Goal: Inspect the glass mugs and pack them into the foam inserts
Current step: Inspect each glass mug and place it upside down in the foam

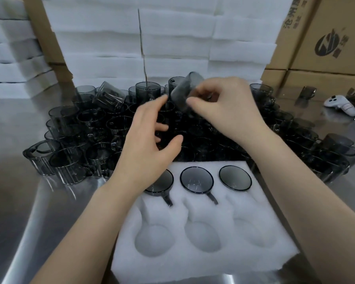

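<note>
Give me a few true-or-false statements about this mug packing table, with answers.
1. The right hand holds a tilted mug above the pile of mugs. True.
2. All six pockets of the foam insert are filled. False: three packed mugs sit in the far row; the near three pockets are empty.
3. The left hand grips another mug. False: it is open and holds nothing.
4. A white controller lies on the table at the right. True.
</note>
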